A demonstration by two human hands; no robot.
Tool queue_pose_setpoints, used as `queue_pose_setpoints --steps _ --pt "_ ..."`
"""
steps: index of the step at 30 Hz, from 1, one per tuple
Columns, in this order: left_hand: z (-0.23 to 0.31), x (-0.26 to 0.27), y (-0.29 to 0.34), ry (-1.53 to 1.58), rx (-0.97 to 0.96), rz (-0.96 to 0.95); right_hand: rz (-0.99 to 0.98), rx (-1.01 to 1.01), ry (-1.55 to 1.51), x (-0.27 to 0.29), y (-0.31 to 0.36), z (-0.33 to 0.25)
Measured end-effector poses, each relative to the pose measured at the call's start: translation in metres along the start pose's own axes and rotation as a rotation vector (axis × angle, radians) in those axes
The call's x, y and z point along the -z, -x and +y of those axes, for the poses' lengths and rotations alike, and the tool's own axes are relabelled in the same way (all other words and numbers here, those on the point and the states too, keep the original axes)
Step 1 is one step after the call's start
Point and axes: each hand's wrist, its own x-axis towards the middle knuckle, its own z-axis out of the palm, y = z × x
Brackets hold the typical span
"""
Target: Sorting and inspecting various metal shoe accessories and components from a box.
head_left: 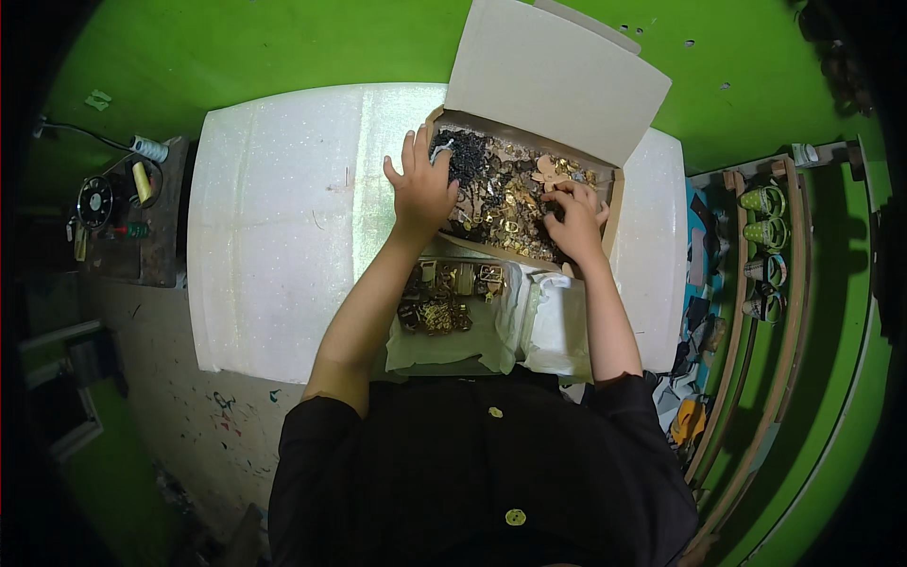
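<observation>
An open cardboard box (614,203) holds a mix of small gold, brown and dark metal-looking pieces (515,208), with a heap of small black pieces (465,151) in its far left corner. My left hand (421,189) reaches over the box's left wall with its fingers spread. Its index finger and thumb are at the black heap, beside a small pale thing (441,148) I cannot make out. On the right, my right hand (578,225) is bent over the loose pieces, thumb and fingers apart. A tan flower-shaped piece (548,170) lies just beyond its fingers.
In front of the box, gold buckle-like pieces (436,317) lie in a white-lined container beside a white wrapped bundle (557,321). The box's lid (557,76) stands raised at the back. Pale sheeting (274,227) covers the table. Sandals (763,231) hang on a wooden rack at right.
</observation>
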Motion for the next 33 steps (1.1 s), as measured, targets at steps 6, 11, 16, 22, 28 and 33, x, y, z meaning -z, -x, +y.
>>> queue_pose_setpoints --steps 6,11,16,22,28,33 --pt "0.001 -0.001 -0.001 0.077 0.039 0.124 -0.070 0.017 0.053 -0.031 -0.023 -0.005" --pt "-0.001 -0.002 0.001 0.085 0.038 0.172 -0.042 0.037 0.098 -0.049 -0.024 -0.014" --pt "0.002 0.000 -0.001 0.113 0.041 0.181 -0.053 0.086 0.041 -0.047 -0.020 -0.011" --pt "0.005 0.008 0.000 0.144 -0.038 0.004 -0.054 -0.048 -0.043 -0.007 -0.007 -0.018" --pt "0.059 0.006 -0.007 0.146 -0.356 -0.321 -0.108 -0.132 -0.026 0.001 0.018 0.002" --pt "0.069 -0.038 -0.013 0.047 -0.424 -0.328 0.027 -0.131 -0.108 -0.001 0.031 0.004"
